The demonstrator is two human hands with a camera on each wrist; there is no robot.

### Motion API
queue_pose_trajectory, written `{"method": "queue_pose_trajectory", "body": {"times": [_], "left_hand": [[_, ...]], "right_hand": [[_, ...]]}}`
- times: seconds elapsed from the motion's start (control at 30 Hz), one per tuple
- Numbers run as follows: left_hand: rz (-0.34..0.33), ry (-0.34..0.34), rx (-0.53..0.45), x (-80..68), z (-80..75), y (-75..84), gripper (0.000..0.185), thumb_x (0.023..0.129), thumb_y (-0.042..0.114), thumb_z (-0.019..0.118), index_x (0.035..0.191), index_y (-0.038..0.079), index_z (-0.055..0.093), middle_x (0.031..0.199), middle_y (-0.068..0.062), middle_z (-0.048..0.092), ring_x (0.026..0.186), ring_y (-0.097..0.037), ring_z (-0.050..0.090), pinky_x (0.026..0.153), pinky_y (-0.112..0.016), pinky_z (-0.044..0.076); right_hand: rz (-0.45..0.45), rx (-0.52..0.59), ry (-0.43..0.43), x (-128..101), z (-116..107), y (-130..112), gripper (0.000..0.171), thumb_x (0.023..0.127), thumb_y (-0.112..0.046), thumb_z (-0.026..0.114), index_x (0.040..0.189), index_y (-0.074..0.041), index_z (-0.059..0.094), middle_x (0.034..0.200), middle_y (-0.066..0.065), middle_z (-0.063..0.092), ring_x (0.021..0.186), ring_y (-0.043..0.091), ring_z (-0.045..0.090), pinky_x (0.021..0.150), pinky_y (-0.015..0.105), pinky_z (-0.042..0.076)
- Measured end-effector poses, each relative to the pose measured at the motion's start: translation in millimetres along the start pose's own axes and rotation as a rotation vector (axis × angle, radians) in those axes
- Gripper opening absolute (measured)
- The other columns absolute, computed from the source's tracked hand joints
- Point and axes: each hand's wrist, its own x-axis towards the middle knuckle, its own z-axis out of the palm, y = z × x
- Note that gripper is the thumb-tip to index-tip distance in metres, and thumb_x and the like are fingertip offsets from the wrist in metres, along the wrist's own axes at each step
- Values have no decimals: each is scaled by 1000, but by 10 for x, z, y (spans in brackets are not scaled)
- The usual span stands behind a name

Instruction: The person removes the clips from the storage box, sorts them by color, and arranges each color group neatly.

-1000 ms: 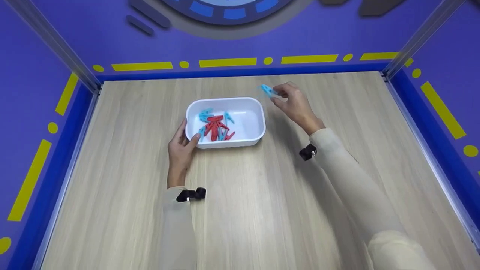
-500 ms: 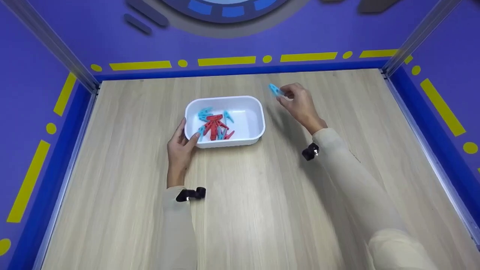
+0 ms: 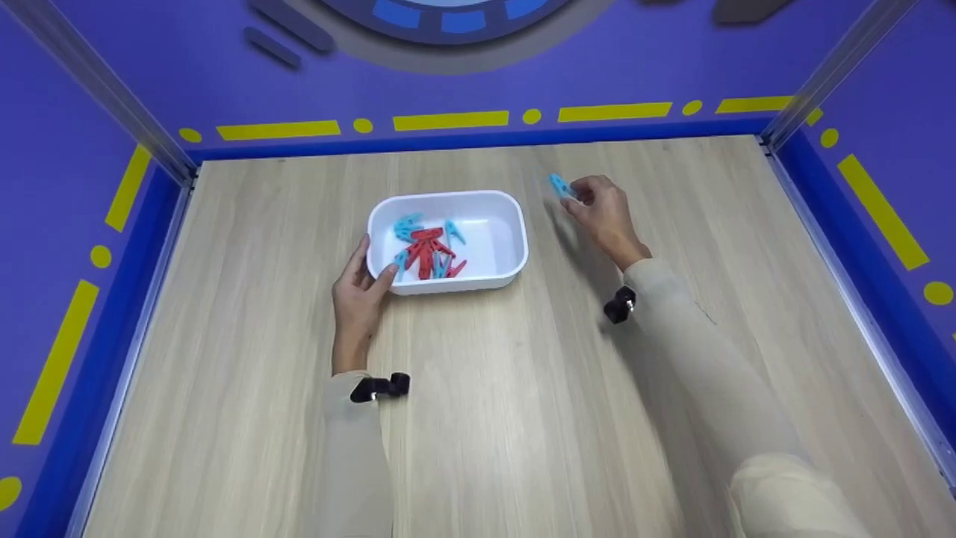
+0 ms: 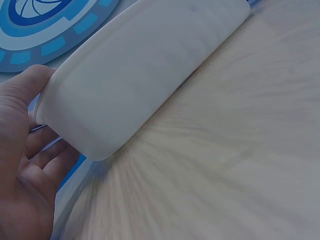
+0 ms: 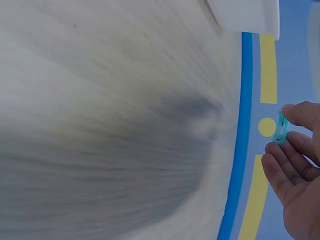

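A white oval tub (image 3: 508, 246) (image 4: 150, 65) sits mid-table and holds several red clothes pegs (image 3: 428, 250) and blue clothes pegs (image 3: 408, 226). My left hand (image 3: 360, 288) (image 4: 25, 165) grips the tub's near left corner, thumb on the rim. My right hand (image 3: 601, 213) (image 5: 297, 165) is raised to the right of the tub and pinches one blue clothes peg (image 3: 559, 186) (image 5: 281, 129) between thumb and fingertips. The peg is clear of the table and the tub.
The wooden table (image 3: 523, 418) is boxed in by purple walls (image 3: 597, 60) with yellow dashes and a blue skirting. Aluminium posts (image 3: 104, 82) stand at the back corners. Small black wrist cameras (image 3: 381, 387) sit on both sleeves.
My right hand has carried the blue peg away from the tub's far right corner, to the right and slightly down. The left hand and tub have stayed put.
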Motion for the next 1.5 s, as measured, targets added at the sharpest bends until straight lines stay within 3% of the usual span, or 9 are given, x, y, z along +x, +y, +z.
{"method": "queue_pose_trajectory", "body": {"times": [0.67, 1.13, 1.5], "left_hand": [[7, 5, -21, 18, 5, -28, 72, 97, 10, 80, 160, 4, 45, 166, -12, 42, 153, -25, 39, 118, -29, 41], [-17, 12, 15, 5, -1, -8, 73, 98, 14, 80, 161, 8, 46, 167, -8, 41, 154, -23, 38, 117, -26, 42], [-3, 7, -4, 4, 1, -11, 72, 98, 14, 80, 160, 5, 46, 166, -12, 42, 153, -25, 38, 120, -32, 40]], "right_hand": [[123, 13, -9, -5, 94, 155, 32, 103, -14, 73, 128, 6, 67, 120, 21, 66, 111, 32, 63, 94, 43, 55], [175, 2, 13, 9, 158, 209, 33, 103, -13, 72, 127, 8, 65, 121, 21, 65, 111, 32, 62, 94, 41, 54], [219, -41, 29, 15, 215, 227, 32, 102, -13, 72, 125, 8, 66, 119, 21, 65, 110, 32, 62, 94, 41, 54]]}}
